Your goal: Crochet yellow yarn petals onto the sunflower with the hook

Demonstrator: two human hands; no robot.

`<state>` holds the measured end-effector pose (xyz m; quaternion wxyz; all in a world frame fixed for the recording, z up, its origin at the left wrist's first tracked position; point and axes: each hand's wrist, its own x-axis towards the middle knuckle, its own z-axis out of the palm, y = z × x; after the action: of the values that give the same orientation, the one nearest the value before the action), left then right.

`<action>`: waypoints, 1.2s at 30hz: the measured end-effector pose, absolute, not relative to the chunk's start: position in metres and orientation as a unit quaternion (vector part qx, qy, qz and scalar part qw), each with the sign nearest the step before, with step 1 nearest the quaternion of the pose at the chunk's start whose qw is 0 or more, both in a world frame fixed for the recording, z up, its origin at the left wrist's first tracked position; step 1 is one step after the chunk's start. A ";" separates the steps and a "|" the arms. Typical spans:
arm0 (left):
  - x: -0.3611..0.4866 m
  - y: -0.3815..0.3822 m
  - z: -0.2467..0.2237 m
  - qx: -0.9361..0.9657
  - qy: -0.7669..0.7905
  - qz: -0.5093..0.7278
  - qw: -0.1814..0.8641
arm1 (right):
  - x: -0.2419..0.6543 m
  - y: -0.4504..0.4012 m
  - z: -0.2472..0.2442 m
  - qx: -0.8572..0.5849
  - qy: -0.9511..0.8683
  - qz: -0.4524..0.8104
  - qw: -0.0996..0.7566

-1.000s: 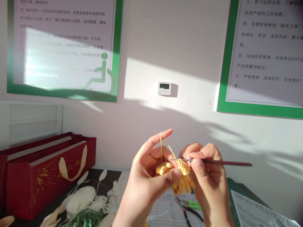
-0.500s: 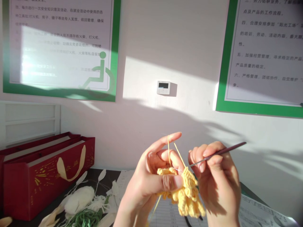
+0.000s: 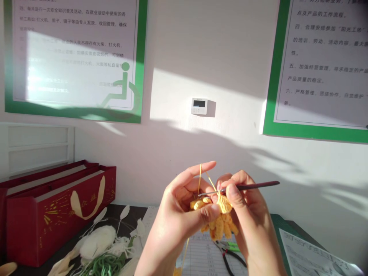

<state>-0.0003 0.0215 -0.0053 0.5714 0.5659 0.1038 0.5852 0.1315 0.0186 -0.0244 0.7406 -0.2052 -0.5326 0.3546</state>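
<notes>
Yellow crochet work (image 3: 220, 222) with petal-like loops hangs between my hands. My left hand (image 3: 188, 207) pinches its upper edge between thumb and fingers, with the index finger raised and yellow yarn (image 3: 200, 178) looped over it. My right hand (image 3: 244, 203) grips a crochet hook (image 3: 258, 185) with a dark handle. The hook's metal shaft points left across the top of the crochet work, through a yarn loop, its tip near my left fingers. My right fingertips are close beside the work.
Red gift bags (image 3: 66, 214) stand on the dark table at left. White yarn pieces (image 3: 97, 243) and green yarn (image 3: 105, 264) lie near them. Black-handled pliers (image 3: 227, 257) rest on printed sheets (image 3: 198, 257) below my hands. Another sheet (image 3: 310, 253) lies on a green mat at right.
My right hand has moved left, closer to my left hand. The hook now reaches farther left over the work and lies more level. The pliers have come into fuller view.
</notes>
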 end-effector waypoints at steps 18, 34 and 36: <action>0.014 0.023 -0.009 0.574 0.163 0.673 0.436 | 0.139 0.016 -0.022 -0.272 -0.525 0.317 0.742; 0.025 0.014 -0.013 0.536 0.193 0.773 0.279 | 0.143 0.015 -0.021 -0.229 -0.568 0.326 0.720; 0.025 0.015 -0.014 0.533 0.194 0.779 0.267 | 0.144 0.016 -0.021 -0.219 -0.572 0.319 0.724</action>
<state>0.0254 0.0149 -0.0135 0.2669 0.5333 0.1935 0.7790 0.1439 0.0156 -0.0206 0.7237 -0.2187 -0.5717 0.3186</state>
